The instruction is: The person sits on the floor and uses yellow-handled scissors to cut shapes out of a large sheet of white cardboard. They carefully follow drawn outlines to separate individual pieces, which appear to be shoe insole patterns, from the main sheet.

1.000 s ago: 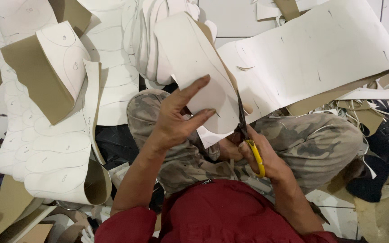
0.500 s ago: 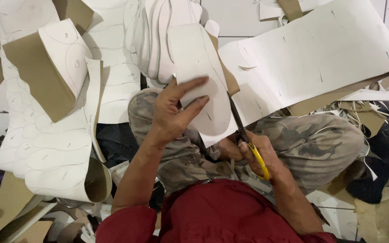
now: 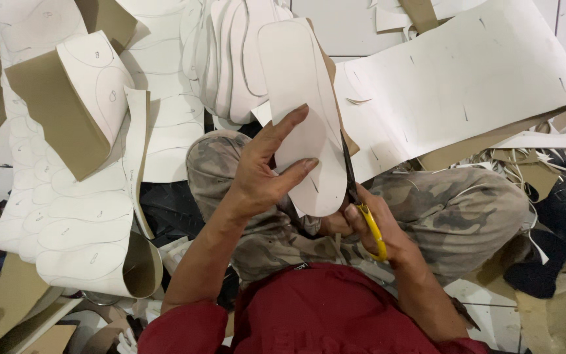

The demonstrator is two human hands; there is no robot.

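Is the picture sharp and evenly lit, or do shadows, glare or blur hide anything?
Head view: soft, even light, no glare; left hand, scissors and sole-shaped white cutout are sharp; the left edge and the gap under the rolled sheet fall into shadow; wide-lens bending at the edges.

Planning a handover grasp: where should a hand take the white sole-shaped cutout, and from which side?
Pinch the sole cutout at its lower left edge, coming from the left, as the left hand does. The scissors in the right hand run along its right edge.

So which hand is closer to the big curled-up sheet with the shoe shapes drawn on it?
Left. The left hand holds the white sole-shaped piece, on the side toward the curled sheet. The right hand works the scissors, farther away.
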